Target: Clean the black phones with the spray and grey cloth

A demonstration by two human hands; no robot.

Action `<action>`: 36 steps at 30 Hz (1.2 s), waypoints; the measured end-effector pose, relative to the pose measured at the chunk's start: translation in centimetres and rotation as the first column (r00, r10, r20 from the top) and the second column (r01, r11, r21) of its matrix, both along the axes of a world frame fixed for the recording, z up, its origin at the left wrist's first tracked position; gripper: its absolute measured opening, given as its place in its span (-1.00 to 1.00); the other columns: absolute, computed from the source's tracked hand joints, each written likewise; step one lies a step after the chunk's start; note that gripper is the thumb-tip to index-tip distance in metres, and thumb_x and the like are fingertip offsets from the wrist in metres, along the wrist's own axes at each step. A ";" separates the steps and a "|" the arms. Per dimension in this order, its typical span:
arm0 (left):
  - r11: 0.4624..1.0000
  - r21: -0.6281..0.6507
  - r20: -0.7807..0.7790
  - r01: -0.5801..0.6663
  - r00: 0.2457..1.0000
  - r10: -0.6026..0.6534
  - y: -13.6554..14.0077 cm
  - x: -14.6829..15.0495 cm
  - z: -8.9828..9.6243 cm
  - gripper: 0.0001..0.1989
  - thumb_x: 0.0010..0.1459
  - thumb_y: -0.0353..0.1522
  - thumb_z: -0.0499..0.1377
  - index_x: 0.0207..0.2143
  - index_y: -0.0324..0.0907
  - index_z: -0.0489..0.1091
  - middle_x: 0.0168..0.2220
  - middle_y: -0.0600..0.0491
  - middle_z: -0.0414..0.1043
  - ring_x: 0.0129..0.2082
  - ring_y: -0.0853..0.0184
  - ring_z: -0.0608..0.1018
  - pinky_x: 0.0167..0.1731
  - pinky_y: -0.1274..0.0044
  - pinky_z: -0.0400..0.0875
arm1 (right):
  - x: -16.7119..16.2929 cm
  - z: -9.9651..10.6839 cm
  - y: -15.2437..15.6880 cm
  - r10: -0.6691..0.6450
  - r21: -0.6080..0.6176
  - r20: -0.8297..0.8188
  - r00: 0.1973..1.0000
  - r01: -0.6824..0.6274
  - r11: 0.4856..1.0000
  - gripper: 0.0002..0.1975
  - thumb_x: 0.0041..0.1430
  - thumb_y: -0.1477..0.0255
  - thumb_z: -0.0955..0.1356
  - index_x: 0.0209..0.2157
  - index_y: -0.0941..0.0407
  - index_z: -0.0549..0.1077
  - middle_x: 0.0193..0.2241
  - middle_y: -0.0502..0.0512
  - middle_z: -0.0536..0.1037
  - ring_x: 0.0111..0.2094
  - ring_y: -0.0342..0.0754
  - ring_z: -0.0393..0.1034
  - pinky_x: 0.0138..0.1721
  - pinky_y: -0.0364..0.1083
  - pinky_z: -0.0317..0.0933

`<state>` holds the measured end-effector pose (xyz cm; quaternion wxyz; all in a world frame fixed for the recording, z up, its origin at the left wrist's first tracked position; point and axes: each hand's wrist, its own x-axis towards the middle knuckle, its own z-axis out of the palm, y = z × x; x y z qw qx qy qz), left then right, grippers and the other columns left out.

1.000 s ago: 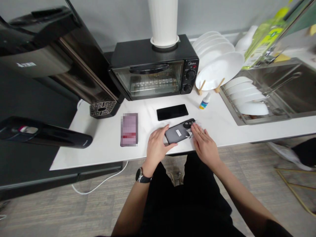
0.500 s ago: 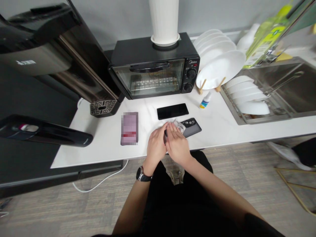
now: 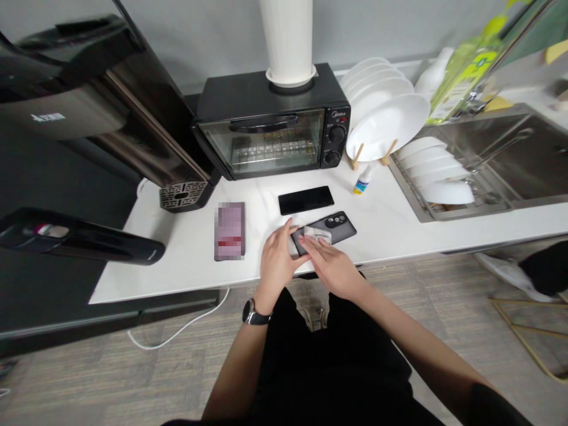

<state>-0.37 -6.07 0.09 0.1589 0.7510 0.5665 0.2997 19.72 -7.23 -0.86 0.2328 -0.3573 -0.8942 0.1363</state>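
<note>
A grey smartphone [image 3: 345, 228] lies on the counter with its camera lenses facing up. My left hand [image 3: 277, 258] steadies the phone's left end, thumb and index finger on either side of it. Beneath the fingers of my right hand [image 3: 336, 267] is a crumpled whitish cloth [image 3: 318, 234], pressed against the phone's back. Just behind lies a black phone-shaped slab [image 3: 306, 200]. A pinkish rectangular item [image 3: 229, 231], blurred by pixels, rests to the left. A small white bottle with a blue and yellow label [image 3: 362, 180] stands to the right.
At the back stands a black toaster oven [image 3: 270, 142] with a white cylinder [image 3: 290, 41] on top. White plates [image 3: 388, 127] fill a rack beside a sink [image 3: 528, 160] holding bowls [image 3: 448, 191]. On the left are a dark machine [image 3: 146, 124] and a black handle-like object [image 3: 84, 236].
My right hand has shifted right and down, away from my left hand, uncovering more of the phone and cloth. My left thumb and fingers have spread. The camera view has shifted slightly.
</note>
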 end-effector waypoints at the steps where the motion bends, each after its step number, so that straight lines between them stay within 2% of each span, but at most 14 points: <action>1: 1.000 0.006 -0.004 -0.003 1.000 0.003 0.0 0.0 0.0 0.01 0.12 -0.31 0.47 0.47 -0.05 -0.02 0.21 -0.08 0.51 0.22 0.03 0.50 0.25 0.16 0.40 | 1.0 -0.1 -0.1 -0.036 0.013 0.021 0.999 0.036 0.999 -0.30 0.42 0.61 0.14 0.53 0.20 -0.11 0.44 0.30 0.27 0.49 0.12 0.09 0.43 0.30 0.16; 4: 1.000 0.019 -0.012 -0.019 1.000 0.019 0.0 0.0 -0.1 0.06 0.06 -0.21 0.52 0.46 -0.04 0.02 0.22 -0.09 0.52 0.22 0.02 0.50 0.25 0.16 0.38 | 3.6 -0.2 0.0 -0.167 0.041 0.077 0.983 0.165 0.986 -0.21 0.37 0.63 0.16 0.55 0.15 -0.20 0.46 0.24 0.21 0.53 0.23 -0.10 0.44 0.44 0.06; 6: 1.000 0.019 -0.017 -0.018 1.000 0.018 0.1 0.1 -0.1 0.09 0.01 -0.18 0.54 0.45 -0.03 0.03 0.22 -0.08 0.52 0.22 0.01 0.51 0.26 0.16 0.37 | 4.9 0.0 0.4 -0.215 0.038 0.094 0.972 0.212 0.977 -0.16 0.32 0.65 0.17 0.55 0.12 -0.20 0.48 0.20 0.18 0.54 0.25 -0.17 0.43 0.46 0.04; 10: 1.000 0.011 -0.017 -0.012 1.000 0.012 0.2 0.1 -0.1 0.10 0.01 -0.17 0.54 0.46 -0.02 0.02 0.22 -0.09 0.52 0.21 0.00 0.52 0.26 0.15 0.34 | 6.1 0.0 2.1 -0.262 0.017 0.069 0.963 0.261 0.965 -0.17 0.30 0.67 0.15 0.54 0.14 -0.15 0.51 0.25 0.09 0.52 0.18 -0.04 0.44 0.33 0.13; 14: 1.000 0.003 -0.026 -0.010 1.000 0.011 0.2 0.0 -0.1 0.09 0.01 -0.17 0.54 0.45 -0.01 0.02 0.21 -0.10 0.52 0.19 -0.02 0.53 0.25 0.12 0.35 | 5.8 -0.5 3.9 -0.329 0.035 0.041 0.943 0.328 0.944 -0.22 0.33 0.66 0.14 0.54 0.14 -0.09 0.45 0.27 0.22 0.49 0.16 0.06 0.42 0.30 0.18; 18: 1.000 0.013 -0.016 -0.004 1.000 0.004 0.3 0.1 -0.2 0.11 0.00 -0.16 0.55 0.46 -0.02 0.01 0.21 -0.11 0.52 0.18 -0.01 0.54 0.24 0.12 0.36 | 3.0 -0.9 4.2 -0.379 0.076 0.054 0.924 0.375 0.924 -0.27 0.32 0.68 0.14 0.50 0.25 0.02 0.38 0.40 0.32 0.44 0.21 0.18 0.39 0.30 0.23; 22: 1.000 0.011 -0.020 0.006 1.000 -0.005 0.2 0.1 -0.4 0.06 0.09 -0.27 0.49 0.48 -0.05 -0.04 0.21 -0.11 0.52 0.21 -0.01 0.53 0.27 0.11 0.36 | -2.2 -0.7 2.8 -0.318 0.054 0.032 0.947 0.316 0.947 -0.28 0.30 0.69 0.17 0.48 0.33 0.07 0.34 0.45 0.38 0.41 0.22 0.25 0.38 0.25 0.27; 25: 1.000 0.022 -0.034 -0.009 0.999 0.010 0.0 0.0 -0.6 -0.10 0.24 -0.45 0.30 0.50 -0.08 -0.07 0.28 -0.17 0.44 0.24 0.03 0.50 0.26 0.15 0.39 | -5.6 -0.3 1.3 -0.312 -0.008 -0.010 0.950 0.312 0.950 -0.27 0.33 0.64 0.19 0.50 0.38 -0.04 0.36 0.53 0.33 0.40 0.24 0.27 0.38 0.24 0.27; 27: 0.999 0.035 -0.029 -0.027 0.999 0.028 -0.2 -0.1 -0.7 -0.19 0.31 -0.51 0.15 0.51 -0.07 -0.10 0.31 -0.19 0.38 0.26 0.07 0.49 0.25 0.17 0.41 | -6.6 0.1 0.4 -0.305 -0.040 -0.038 0.952 0.303 0.952 -0.25 0.37 0.58 0.19 0.51 0.39 -0.12 0.37 0.56 0.31 0.38 0.25 0.30 0.38 0.25 0.27; 29: 0.999 0.040 -0.023 -0.033 0.999 0.034 -0.3 -0.2 -0.7 -0.20 0.34 -0.51 0.10 0.52 -0.05 -0.14 0.28 -0.18 0.41 0.23 0.08 0.50 0.23 0.17 0.43 | -6.5 0.3 -0.2 -0.242 -0.060 -0.056 0.969 0.239 0.969 -0.25 0.39 0.54 0.19 0.51 0.38 -0.14 0.37 0.53 0.32 0.36 0.22 0.34 0.39 0.24 0.26; 33: 1.000 0.019 -0.004 -0.018 1.000 0.018 -0.2 -0.2 -0.4 -0.01 0.19 -0.44 0.34 0.51 -0.05 -0.14 0.22 -0.13 0.47 0.19 0.05 0.53 0.22 0.15 0.44 | -3.8 0.4 -0.6 -0.101 -0.075 -0.047 0.994 0.097 0.992 -0.22 0.34 0.59 0.16 0.53 0.23 -0.18 0.37 0.35 0.37 0.33 0.09 0.38 0.40 0.19 0.25; 36: 1.000 0.009 0.003 -0.013 1.000 0.013 -0.1 -0.1 -0.3 0.06 0.12 -0.38 0.45 0.50 -0.04 -0.10 0.21 -0.11 0.49 0.20 0.03 0.52 0.24 0.15 0.41 | -1.1 0.2 -0.7 -0.105 -0.066 -0.009 0.994 0.104 0.992 -0.17 0.30 0.62 0.17 0.54 0.17 -0.18 0.41 0.27 0.32 0.33 0.06 0.38 0.40 0.17 0.26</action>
